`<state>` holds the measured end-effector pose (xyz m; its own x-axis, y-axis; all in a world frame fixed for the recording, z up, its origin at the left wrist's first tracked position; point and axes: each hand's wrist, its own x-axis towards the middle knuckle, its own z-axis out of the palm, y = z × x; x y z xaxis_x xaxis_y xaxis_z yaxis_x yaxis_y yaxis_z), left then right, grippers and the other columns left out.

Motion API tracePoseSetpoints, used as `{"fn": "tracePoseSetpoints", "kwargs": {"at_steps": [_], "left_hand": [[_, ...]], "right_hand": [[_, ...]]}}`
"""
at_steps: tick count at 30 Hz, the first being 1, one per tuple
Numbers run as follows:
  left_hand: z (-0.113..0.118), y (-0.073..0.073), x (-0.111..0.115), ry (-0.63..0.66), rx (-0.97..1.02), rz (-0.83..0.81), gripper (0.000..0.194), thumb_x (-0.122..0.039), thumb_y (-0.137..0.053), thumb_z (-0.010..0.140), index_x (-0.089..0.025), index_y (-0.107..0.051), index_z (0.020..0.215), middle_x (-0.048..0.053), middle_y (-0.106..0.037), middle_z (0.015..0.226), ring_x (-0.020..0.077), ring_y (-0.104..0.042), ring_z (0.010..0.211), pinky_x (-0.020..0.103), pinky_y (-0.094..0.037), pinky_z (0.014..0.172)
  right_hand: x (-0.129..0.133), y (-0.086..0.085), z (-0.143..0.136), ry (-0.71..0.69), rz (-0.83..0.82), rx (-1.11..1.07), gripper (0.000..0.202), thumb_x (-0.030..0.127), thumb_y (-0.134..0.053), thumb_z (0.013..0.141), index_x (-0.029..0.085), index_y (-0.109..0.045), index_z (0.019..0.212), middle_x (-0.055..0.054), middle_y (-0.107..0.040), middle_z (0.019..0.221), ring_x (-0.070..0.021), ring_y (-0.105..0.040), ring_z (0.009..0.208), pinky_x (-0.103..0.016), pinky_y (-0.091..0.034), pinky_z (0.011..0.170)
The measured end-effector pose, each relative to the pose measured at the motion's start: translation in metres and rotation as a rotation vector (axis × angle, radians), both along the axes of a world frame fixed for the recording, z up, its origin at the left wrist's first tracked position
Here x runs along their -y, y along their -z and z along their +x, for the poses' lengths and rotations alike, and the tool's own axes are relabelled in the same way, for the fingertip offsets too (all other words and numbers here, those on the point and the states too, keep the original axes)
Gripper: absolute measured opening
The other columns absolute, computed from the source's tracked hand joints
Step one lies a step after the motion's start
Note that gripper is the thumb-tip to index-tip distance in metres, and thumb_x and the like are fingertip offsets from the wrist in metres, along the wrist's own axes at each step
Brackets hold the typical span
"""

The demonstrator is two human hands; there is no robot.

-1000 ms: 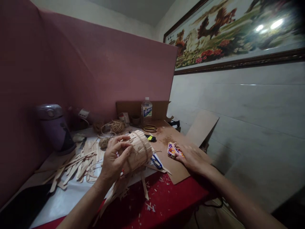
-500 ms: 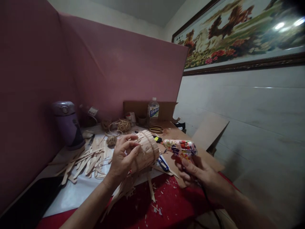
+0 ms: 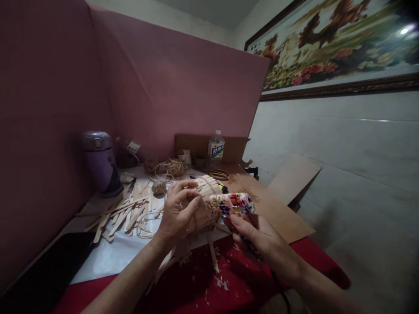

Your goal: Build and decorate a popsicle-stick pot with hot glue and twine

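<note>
A rounded piece built of wooden sticks with twine around it (image 3: 203, 218) lies on its side near the table's front. My left hand (image 3: 178, 209) grips its left side, thumb and fingers bent close together on the sticks. From the right, my right hand (image 3: 257, 233) is wrapped round the handle of a flower-patterned glue gun (image 3: 234, 204). The gun points left, its nozzle end close to the sticks by my left fingertips; whether the tip touches them cannot be made out. Part of the stick piece is hidden behind the gun and my hands.
Loose wooden sticks (image 3: 127, 213) lie at the left, near a purple flask (image 3: 101, 163). Behind are twine balls (image 3: 175, 167), scissors (image 3: 219, 174) and a bottle (image 3: 216, 150). Cardboard (image 3: 278, 213) covers the right side; wood scraps litter the red cloth (image 3: 235, 279).
My right hand has brought the glue gun left, up to the stick piece. My left hand keeps its hold. The whole view has shifted slightly.
</note>
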<state>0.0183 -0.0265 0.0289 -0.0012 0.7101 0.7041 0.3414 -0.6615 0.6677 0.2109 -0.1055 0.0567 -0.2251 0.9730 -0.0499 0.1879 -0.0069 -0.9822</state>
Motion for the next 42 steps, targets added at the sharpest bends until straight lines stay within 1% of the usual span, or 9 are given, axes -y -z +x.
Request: {"fn": "tracePoseSetpoints", "kwargs": {"at_steps": [5,10,17,24,29,36,39,42], "left_hand": [[0.0003,0.0005,0.0007,0.006,-0.012,-0.004,0.009,-0.023,-0.061,0.079,-0.021,-0.067,0.073,0.005,-0.063,0.106,0.0237,-0.052,0.106,0.046,-0.034,0.099],[0.0007,0.0008,0.0005,0.008,0.003,-0.008,0.008,-0.023,-0.062,0.077,-0.022,-0.068,0.072,0.005,-0.063,0.105,0.0242,-0.052,0.107,0.046,-0.034,0.099],[0.0014,-0.0003,0.0014,0.011,0.008,-0.009,0.008,-0.022,-0.063,0.077,-0.022,-0.068,0.071,0.005,-0.063,0.104,0.0243,-0.052,0.106,0.046,-0.036,0.098],[0.0012,0.0008,0.0009,0.004,-0.004,0.009,0.007,-0.021,-0.062,0.077,-0.022,-0.068,0.072,0.005,-0.064,0.104,0.0243,-0.052,0.106,0.046,-0.035,0.098],[0.0016,0.0012,0.0001,0.012,0.007,0.014,0.008,-0.021,-0.062,0.077,-0.022,-0.068,0.073,0.005,-0.064,0.104,0.0238,-0.052,0.106,0.045,-0.036,0.098],[0.001,0.0012,0.0002,-0.003,-0.013,0.018,0.008,-0.021,-0.061,0.078,-0.022,-0.067,0.072,0.005,-0.064,0.104,0.0236,-0.052,0.105,0.046,-0.036,0.097],[0.0011,0.0016,0.0,-0.006,-0.008,0.023,0.008,-0.021,-0.062,0.078,-0.023,-0.068,0.073,0.005,-0.064,0.104,0.0237,-0.052,0.105,0.046,-0.035,0.097],[0.0014,0.0016,-0.0003,0.0,-0.007,0.027,0.008,-0.021,-0.062,0.078,-0.022,-0.068,0.074,0.005,-0.064,0.104,0.0239,-0.052,0.105,0.046,-0.036,0.097]], "right_hand": [[0.0015,-0.001,-0.0025,-0.004,-0.022,0.002,0.044,0.06,-0.048,0.086,0.02,-0.04,0.07,0.006,-0.037,0.057,-0.0055,-0.03,0.047,-0.019,-0.022,0.042],[0.0024,-0.0009,-0.0025,0.009,0.023,0.047,0.044,0.06,-0.047,0.087,0.02,-0.041,0.069,0.006,-0.037,0.057,-0.0064,-0.03,0.048,-0.02,-0.024,0.042],[0.0009,0.0009,-0.0018,0.029,0.034,0.094,0.044,0.061,-0.047,0.086,0.02,-0.044,0.07,0.005,-0.04,0.057,-0.007,-0.033,0.047,-0.021,-0.025,0.04],[0.0018,0.0016,-0.0023,0.023,0.028,0.08,0.047,0.063,-0.046,0.086,0.02,-0.043,0.066,0.005,-0.039,0.055,-0.0066,-0.032,0.046,-0.021,-0.024,0.04],[0.0015,0.0049,-0.002,0.031,0.03,0.076,0.045,0.062,-0.047,0.086,0.02,-0.045,0.07,0.005,-0.041,0.057,-0.0068,-0.034,0.047,-0.02,-0.025,0.04],[0.005,0.0003,-0.0061,0.061,-0.015,0.005,0.048,0.066,-0.051,0.08,0.02,-0.041,0.066,0.007,-0.037,0.054,-0.0057,-0.032,0.044,-0.02,-0.025,0.041],[0.0047,0.0001,-0.0063,0.053,-0.001,0.023,0.049,0.066,-0.049,0.081,0.021,-0.04,0.066,0.007,-0.037,0.053,-0.0057,-0.031,0.043,-0.02,-0.024,0.04],[0.0044,0.001,-0.0059,0.047,0.019,0.046,0.047,0.064,-0.048,0.084,0.021,-0.042,0.067,0.006,-0.038,0.054,-0.0062,-0.031,0.044,-0.02,-0.025,0.04]]}}
